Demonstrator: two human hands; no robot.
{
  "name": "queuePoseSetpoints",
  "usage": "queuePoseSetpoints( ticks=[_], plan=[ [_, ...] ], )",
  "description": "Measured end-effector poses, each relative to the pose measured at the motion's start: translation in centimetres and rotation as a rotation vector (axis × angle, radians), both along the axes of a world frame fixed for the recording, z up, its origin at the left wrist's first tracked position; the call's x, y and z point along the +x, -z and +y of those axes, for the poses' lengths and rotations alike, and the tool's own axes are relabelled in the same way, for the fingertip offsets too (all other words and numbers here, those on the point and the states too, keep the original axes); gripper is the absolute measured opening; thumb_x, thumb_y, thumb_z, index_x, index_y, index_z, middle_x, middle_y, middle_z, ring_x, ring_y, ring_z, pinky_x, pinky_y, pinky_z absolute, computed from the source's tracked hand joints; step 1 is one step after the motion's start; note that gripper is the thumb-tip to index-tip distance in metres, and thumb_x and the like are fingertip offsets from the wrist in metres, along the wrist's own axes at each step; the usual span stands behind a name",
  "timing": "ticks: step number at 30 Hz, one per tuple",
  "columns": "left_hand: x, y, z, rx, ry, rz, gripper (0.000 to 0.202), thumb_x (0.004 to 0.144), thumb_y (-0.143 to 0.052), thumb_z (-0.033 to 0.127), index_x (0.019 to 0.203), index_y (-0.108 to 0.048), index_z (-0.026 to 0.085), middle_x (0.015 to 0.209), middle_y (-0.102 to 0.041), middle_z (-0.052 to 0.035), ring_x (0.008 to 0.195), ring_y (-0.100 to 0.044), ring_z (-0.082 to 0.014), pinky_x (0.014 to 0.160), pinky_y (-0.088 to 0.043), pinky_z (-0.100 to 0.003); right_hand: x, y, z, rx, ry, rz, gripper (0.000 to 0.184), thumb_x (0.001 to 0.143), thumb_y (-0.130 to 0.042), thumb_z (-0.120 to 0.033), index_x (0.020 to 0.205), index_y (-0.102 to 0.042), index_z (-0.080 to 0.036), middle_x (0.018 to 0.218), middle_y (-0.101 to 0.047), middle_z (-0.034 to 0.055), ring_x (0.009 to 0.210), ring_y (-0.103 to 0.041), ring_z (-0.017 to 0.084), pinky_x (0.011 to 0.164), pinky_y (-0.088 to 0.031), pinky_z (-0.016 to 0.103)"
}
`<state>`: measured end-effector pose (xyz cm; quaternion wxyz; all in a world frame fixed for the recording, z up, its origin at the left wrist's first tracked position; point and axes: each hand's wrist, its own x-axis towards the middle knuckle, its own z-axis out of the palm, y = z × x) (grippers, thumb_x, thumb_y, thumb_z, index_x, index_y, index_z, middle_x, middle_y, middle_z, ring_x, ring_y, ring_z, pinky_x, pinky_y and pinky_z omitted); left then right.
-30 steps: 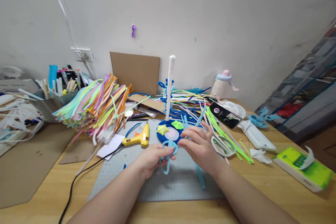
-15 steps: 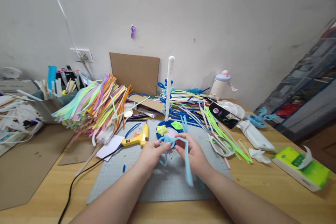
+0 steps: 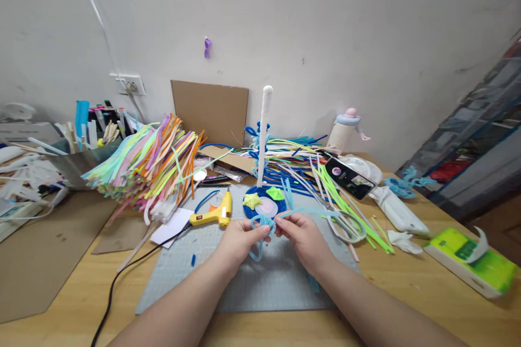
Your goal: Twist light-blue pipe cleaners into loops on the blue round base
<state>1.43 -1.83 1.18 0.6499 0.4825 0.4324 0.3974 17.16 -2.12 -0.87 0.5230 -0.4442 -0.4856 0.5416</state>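
Note:
Light blue pipe cleaners (image 3: 265,220), bent into loops and a wound knot, are pinched between the fingertips of my left hand (image 3: 243,238). My right hand (image 3: 300,236) closes thumb and finger on a strand of the same pipe cleaners, whose free end stretches to the right. Just behind my hands sits a round dark blue base (image 3: 247,209) with a yellow star (image 3: 253,201), a green star (image 3: 275,193) and a pale pink disc (image 3: 266,206). A white wrapped post (image 3: 264,138) rises upright at its back.
A yellow glue gun (image 3: 214,215) lies left on the grey cutting mat (image 3: 171,282), its black cord trailing forward. Scissors (image 3: 345,226), green pipe cleaners (image 3: 368,222) and a phone (image 3: 350,178) lie to the right. A big multicoloured bundle of pipe cleaners (image 3: 142,168) stands left.
My right hand has shifted its pinch on the light blue strand. The free end, which hung down over that hand, now reaches out to the right. My left hand keeps its hold.

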Motion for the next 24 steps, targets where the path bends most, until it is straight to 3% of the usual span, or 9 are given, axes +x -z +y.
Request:
queuePoseSetpoints(
  ticks=[8, 11, 14, 16, 18, 21, 24],
  plan=[
    [-0.1, 0.0, 0.0, -0.010, 0.001, 0.031, 0.027, 0.062, -0.070, 0.039, 0.063, -0.069, 0.012, 0.070, -0.069, -0.0083, 0.066, -0.057, -0.0157, 0.067, -0.040, -0.026, 0.0, -0.3, -0.2, -0.016, 0.023, -0.058, 0.022, 0.073, -0.062, -0.037, 0.064, -0.062, -0.016, 0.059, -0.059, 0.0007, 0.060, -0.052, 0.014, 0.061, -0.039, 0.027],
    [0.0, 0.1, -0.1, -0.032, -0.032, 0.058, 0.027, 0.059, -0.072, 0.039, 0.063, -0.069, 0.012, 0.065, -0.067, -0.0070, 0.061, -0.056, -0.0152, 0.063, -0.039, -0.026, 0.0, -0.8, -0.3, 0.078, -0.012, -0.102, 0.019, 0.074, -0.061, -0.035, 0.067, -0.061, -0.017, 0.061, -0.057, -0.0001, 0.063, -0.053, 0.014, 0.063, -0.041, 0.027],
    [0.0, 0.1, 0.0, -0.062, -0.078, 0.052, 0.025, 0.057, -0.073, 0.037, 0.061, -0.068, 0.013, 0.061, -0.066, -0.0052, 0.059, -0.056, -0.0144, 0.062, -0.039, -0.025, 0.3, -1.6, -0.1, 0.190, -0.044, -0.123, 0.014, 0.074, -0.061, -0.031, 0.081, -0.060, -0.019, 0.078, -0.060, 0.0016, 0.073, -0.055, 0.016, 0.068, -0.043, 0.028],
    [0.0, 0.1, 0.2, -0.050, -0.110, 0.046, 0.024, 0.056, -0.073, 0.037, 0.059, -0.068, 0.013, 0.060, -0.066, -0.0045, 0.059, -0.055, -0.0137, 0.063, -0.039, -0.024, 0.7, -2.1, 0.1, 0.259, -0.021, -0.130, 0.020, 0.072, -0.064, -0.029, 0.089, -0.059, -0.021, 0.091, -0.059, 0.0030, 0.082, -0.056, 0.017, 0.072, -0.044, 0.029],
    [-0.1, 0.2, 0.3, -0.036, -0.151, 0.049, 0.024, 0.056, -0.073, 0.037, 0.057, -0.067, 0.014, 0.059, -0.066, -0.0039, 0.059, -0.056, -0.0136, 0.063, -0.039, -0.024, 1.2, -2.4, 0.3, 0.283, 0.019, -0.115, 0.023, 0.070, -0.065, -0.028, 0.091, -0.059, -0.022, 0.088, -0.058, 0.0025, 0.079, -0.055, 0.016, 0.068, -0.045, 0.026],
    [-0.2, 0.3, 0.6, -0.025, -0.205, 0.038, 0.024, 0.056, -0.073, 0.038, 0.058, -0.068, 0.015, 0.059, -0.066, -0.0040, 0.061, -0.057, -0.0151, 0.064, -0.040, -0.025, 1.6, -2.6, 0.5, 0.102, -0.017, 0.070, 0.016, 0.074, -0.062, -0.033, 0.083, -0.057, -0.020, 0.063, -0.052, -0.0026, 0.051, -0.048, 0.009, 0.047, -0.039, 0.021],
    [-0.2, 0.1, 0.6, 0.012, -0.242, 0.030, 0.024, 0.055, -0.073, 0.038, 0.056, -0.068, 0.014, 0.059, -0.065, -0.0042, 0.060, -0.057, -0.0150, 0.062, -0.040, -0.025, 1.5, -2.5, 0.0, -0.208, -0.265, 0.302, 0.031, 0.080, -0.052, -0.047, 0.079, -0.056, -0.017, 0.057, -0.050, -0.0029, 0.038, -0.039, 0.005, 0.034, -0.028, 0.017]
  ],
)
